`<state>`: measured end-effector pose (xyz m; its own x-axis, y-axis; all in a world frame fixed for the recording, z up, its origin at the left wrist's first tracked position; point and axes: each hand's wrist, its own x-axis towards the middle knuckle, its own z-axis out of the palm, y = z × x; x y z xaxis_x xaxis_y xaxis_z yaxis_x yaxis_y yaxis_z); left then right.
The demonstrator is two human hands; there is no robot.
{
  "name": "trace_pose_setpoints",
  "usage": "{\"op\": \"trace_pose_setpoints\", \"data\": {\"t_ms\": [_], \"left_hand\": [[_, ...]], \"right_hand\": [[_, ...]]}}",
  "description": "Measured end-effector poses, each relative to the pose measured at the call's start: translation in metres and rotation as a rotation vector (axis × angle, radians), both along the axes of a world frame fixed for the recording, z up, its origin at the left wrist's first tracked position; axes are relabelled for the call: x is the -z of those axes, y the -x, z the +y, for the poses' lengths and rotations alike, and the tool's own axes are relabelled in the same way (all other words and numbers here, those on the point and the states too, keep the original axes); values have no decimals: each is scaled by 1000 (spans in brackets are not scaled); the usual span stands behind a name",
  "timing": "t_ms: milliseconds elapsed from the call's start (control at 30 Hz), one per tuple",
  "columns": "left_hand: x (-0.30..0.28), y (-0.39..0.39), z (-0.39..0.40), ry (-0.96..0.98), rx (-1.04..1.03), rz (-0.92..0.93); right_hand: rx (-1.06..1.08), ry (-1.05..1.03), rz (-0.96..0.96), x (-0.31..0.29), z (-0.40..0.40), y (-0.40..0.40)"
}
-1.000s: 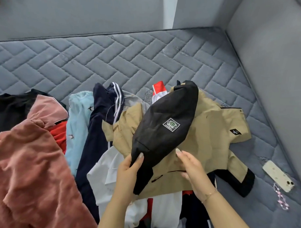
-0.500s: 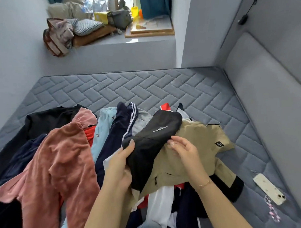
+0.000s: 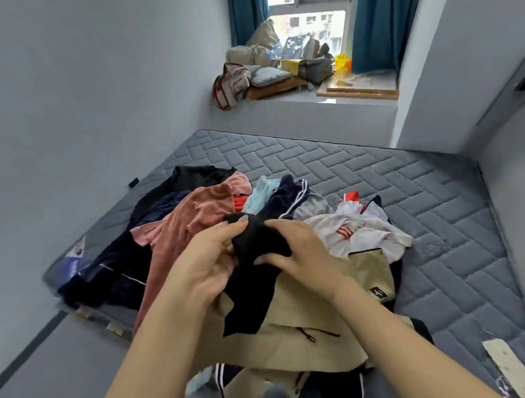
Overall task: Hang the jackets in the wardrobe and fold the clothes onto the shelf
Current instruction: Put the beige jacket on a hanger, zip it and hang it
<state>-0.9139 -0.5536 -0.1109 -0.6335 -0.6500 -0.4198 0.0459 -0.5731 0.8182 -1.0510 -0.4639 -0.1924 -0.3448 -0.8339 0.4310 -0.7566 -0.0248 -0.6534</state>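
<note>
A tan jacket with a black hood lies on top of a heap of clothes on the grey quilted mattress. My left hand and my right hand both grip the bunched black hood and hold it up above the heap. Around it lie a pink velvet top, a navy garment with white stripes, a light blue piece, a white top with red stripes and a black garment. No wardrobe or shelf is in view.
A phone in a pale case lies on the mattress at the lower right. The window ledge at the back holds cushions, bags and boxes between blue curtains. Grey walls stand on the left and right. Grey floor lies at the lower left.
My head has lifted, so the window is now in view. My hands have gathered the black hood closer together and raised it; the tan jacket has pulled off the white top beneath.
</note>
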Motion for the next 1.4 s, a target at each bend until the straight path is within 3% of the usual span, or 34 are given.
{"op": "trace_pose_setpoints", "data": {"t_ms": [133,233,333,400,467,533,633,767,967,1067,1167,1267,1400], "left_hand": [[-19,-85,-5,242,-85,19],[-36,-174,-16,562,-103,36],[-34,-273,-16,722,-347,-26],[-12,-336,-5,712,-561,-82],[20,-390,9,650,-631,-252],[50,-433,24,478,-520,-378],[86,-463,47,240,-301,-316],[111,-472,62,273,-453,-311],[90,-511,71,368,-791,-350],[67,-539,71,418,-920,-417],[42,-553,66,599,-955,-721],[20,-555,64,752,-822,-1046],[-1,-553,81,880,-577,-1390]], "right_hand": [[-154,50,-204,-21,-26,-72],[-221,96,-442,-43,-47,-130],[-320,55,-690,-69,-68,-192],[-392,32,-828,-83,-83,-236],[-429,-10,-988,-94,-95,-277],[-455,-66,-1163,-101,-107,-315],[-497,-92,-1292,-104,-120,-365],[-489,-118,-1358,-95,-133,-412],[-412,-241,-1299,-61,-177,-427],[-410,-421,-1077,-37,-195,-439],[-510,-339,-845,-38,-199,-461],[-980,-229,-552,-56,-191,-494],[-1665,-424,-45,-64,-182,-538]]}}
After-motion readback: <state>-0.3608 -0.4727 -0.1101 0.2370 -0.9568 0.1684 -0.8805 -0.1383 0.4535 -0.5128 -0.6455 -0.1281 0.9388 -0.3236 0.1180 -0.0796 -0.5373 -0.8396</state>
